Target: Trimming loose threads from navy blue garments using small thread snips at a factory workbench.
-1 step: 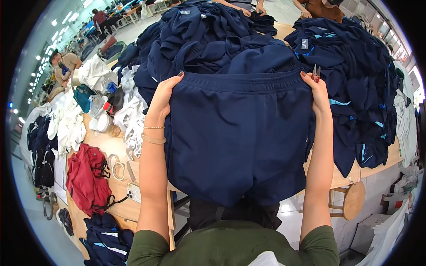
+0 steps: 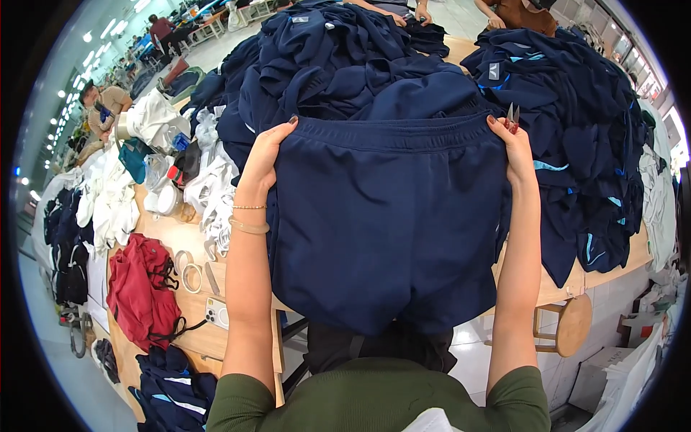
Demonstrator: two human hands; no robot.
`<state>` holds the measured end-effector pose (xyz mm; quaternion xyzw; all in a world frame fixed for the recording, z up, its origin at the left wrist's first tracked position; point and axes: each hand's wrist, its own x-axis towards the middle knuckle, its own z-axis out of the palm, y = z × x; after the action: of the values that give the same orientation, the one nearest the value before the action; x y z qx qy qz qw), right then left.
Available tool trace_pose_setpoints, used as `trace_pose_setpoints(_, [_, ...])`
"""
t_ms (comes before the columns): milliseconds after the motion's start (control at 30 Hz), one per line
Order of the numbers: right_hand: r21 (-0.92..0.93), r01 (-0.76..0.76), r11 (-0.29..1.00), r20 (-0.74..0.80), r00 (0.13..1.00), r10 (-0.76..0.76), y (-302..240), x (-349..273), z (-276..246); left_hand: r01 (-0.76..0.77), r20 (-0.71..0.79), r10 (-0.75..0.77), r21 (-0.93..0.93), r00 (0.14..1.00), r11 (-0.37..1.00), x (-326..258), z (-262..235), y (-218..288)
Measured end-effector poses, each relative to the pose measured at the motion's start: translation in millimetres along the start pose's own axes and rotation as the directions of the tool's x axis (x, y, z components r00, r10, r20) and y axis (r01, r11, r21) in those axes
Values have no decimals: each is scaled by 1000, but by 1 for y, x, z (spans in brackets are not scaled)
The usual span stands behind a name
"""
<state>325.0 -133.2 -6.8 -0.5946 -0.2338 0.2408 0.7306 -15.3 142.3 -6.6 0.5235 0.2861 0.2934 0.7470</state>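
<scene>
A pair of navy shorts [image 2: 389,230] hangs spread in front of me, its gathered elastic waistband on top. My left hand [image 2: 268,155] pinches the left end of the waistband, thumb in front. At the other end, my right hand [image 2: 515,147] grips the waistband the same way. Small pointed thread snips [image 2: 512,117] stick up from behind the right hand's fingers, so that hand keeps them along with the shorts. Just beyond the waistband rises a large heap of navy garments [image 2: 331,57]. The fingers behind the cloth are hidden.
To the right lies another pile of navy garments [image 2: 568,137] with light-blue trim. On the left are white cloths [image 2: 111,198], a red bag [image 2: 144,288], tape rolls [image 2: 191,277] and a phone [image 2: 217,312]. A wooden stool [image 2: 574,325] stands at lower right. Other people's hands [image 2: 410,16] work at the far side.
</scene>
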Motion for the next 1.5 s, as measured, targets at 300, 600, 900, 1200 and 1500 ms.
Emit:
trace_pose_setpoints(300, [-267,124,956,-21,991,-134,5,1,1,-19,109,26,-69,994,997,-14,7,-4])
trace_pose_setpoints(600, [-737,438,514,44,791,-610,-20,-35,46,-311,-105,565,746,819,589,-12,10,-29])
trace_pose_setpoints(900, [-599,411,687,422,891,-166,-19,-64,84,-759,671,377,631,639,163,-22,134,-17])
trace_pose_setpoints(1200, [26,41,999,466,883,-49,-31,-81,88,-52,709,-108,201,697,978,-55,139,10])
trace_pose_setpoints(1500, [156,21,988,355,932,-76,-7,-101,111,-580,475,447,180,758,794,-77,142,-24])
